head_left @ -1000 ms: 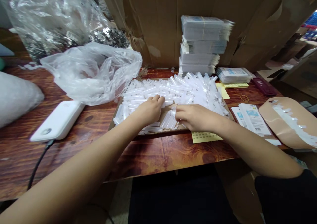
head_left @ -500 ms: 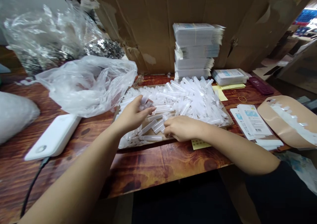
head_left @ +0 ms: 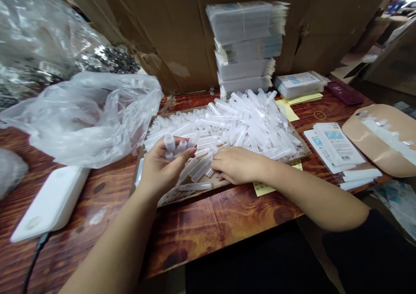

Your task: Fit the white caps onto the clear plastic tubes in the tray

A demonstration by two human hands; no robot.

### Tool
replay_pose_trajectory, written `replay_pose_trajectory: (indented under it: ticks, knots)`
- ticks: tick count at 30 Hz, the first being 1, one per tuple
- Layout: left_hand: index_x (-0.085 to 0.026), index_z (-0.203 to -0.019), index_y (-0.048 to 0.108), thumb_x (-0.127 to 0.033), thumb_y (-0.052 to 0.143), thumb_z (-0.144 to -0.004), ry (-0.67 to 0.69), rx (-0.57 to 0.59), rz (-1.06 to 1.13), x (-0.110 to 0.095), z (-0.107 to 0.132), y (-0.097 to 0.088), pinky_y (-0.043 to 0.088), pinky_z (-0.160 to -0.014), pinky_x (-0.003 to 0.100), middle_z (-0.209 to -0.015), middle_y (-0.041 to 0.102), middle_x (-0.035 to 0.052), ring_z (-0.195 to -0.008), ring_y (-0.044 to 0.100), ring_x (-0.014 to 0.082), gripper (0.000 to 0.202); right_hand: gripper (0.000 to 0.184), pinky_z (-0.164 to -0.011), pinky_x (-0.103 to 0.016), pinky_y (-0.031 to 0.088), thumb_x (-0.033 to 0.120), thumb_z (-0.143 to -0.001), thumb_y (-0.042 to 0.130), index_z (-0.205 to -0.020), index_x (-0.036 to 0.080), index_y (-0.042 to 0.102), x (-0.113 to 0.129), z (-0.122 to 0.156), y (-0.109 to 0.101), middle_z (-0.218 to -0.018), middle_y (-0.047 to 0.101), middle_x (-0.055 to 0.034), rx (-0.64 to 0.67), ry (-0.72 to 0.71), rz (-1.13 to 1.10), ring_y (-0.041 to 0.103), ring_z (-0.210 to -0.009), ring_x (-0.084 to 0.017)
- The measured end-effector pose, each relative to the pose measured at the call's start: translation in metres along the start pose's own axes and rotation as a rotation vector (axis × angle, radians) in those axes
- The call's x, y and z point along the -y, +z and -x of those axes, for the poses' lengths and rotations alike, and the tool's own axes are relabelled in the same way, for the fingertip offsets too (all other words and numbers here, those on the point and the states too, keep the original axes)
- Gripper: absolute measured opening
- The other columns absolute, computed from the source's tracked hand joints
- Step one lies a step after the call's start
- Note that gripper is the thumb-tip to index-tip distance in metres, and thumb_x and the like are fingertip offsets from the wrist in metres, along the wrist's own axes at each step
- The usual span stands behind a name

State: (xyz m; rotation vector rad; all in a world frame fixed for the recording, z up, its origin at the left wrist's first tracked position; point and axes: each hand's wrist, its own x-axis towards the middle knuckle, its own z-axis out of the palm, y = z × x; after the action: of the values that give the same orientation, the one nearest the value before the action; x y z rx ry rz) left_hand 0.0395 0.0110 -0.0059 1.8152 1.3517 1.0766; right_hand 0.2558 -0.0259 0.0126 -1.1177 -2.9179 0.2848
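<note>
Several small translucent plastic tubes (head_left: 169,142) are bunched in my left hand (head_left: 162,166), their open ends pointing up between thumb and fingers. My left hand is above the left part of a shallow cardboard tray (head_left: 218,182) heaped with the same kind of tubes (head_left: 256,121). At the tray's near edge, my right hand (head_left: 232,165) reaches down with its fingers curled in among loose tubes (head_left: 200,167). Its fingertips are partly hidden, so what they pinch does not show clearly.
Behind the tray rises a stack of banded card packs (head_left: 243,47) against a cardboard box (head_left: 175,34). To the left lie a crumpled plastic bag (head_left: 94,121) and a white power bank (head_left: 50,203). Printed cards (head_left: 338,144) and a beige bin (head_left: 357,134) are at right.
My left hand has turned palm-up and moved slightly left, bringing the bunched tubes into sight. The right hand stays low among the tubes. The whole view has shifted a little.
</note>
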Motion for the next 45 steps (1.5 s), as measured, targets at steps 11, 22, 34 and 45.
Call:
replay_pose_trajectory:
  ticks: [11,22,34,45]
  knots:
    - [-0.022,-0.087,0.068,-0.041,0.079,-0.07,0.024,0.097,0.039,-0.012,0.004,0.004,0.048,-0.064,0.032,-0.077,0.068,0.0008,-0.071,0.062,0.0195,0.027,0.009,-0.083,-0.038,0.049,0.013,-0.089,0.057,-0.088,0.015,0.066,-0.003,0.003,0.005,-0.086,0.07,-0.0085,-0.262,-0.066,-0.106,0.06,-0.083,-0.021]
    - [-0.021,-0.085,0.072,-0.038,0.083,-0.071,0.109,0.17,0.072,-0.011,0.007,0.001,0.048,-0.064,0.03,-0.081,0.073,0.0025,-0.07,0.062,0.0181,0.024,0.013,-0.078,-0.031,0.054,0.014,-0.103,0.051,-0.098,0.017,0.063,-0.025,0.02,0.004,-0.092,0.068,-0.0059,-0.932,-0.145,-0.334,0.062,-0.086,-0.015]
    - [-0.027,-0.094,0.066,-0.034,0.068,-0.088,0.335,0.214,-0.168,-0.017,0.016,0.001,0.055,-0.078,0.036,-0.09,0.074,0.0029,-0.08,0.068,0.0217,0.01,0.03,-0.089,-0.034,0.055,0.011,-0.106,0.04,-0.102,0.01,0.07,-0.016,0.027,0.007,-0.098,0.07,-0.0127,-0.627,-0.103,-0.124,0.064,-0.094,-0.02]
    - [-0.024,-0.1,0.062,-0.018,0.062,-0.081,0.482,0.16,-0.38,-0.009,0.024,0.003,0.056,-0.073,0.031,-0.092,0.074,0.0041,-0.081,0.071,0.0219,0.019,0.033,-0.075,-0.031,0.051,0.018,-0.106,0.042,-0.082,0.016,0.064,-0.01,0.027,0.008,-0.08,0.064,-0.0061,-0.611,-0.028,-0.158,0.057,-0.076,-0.017]
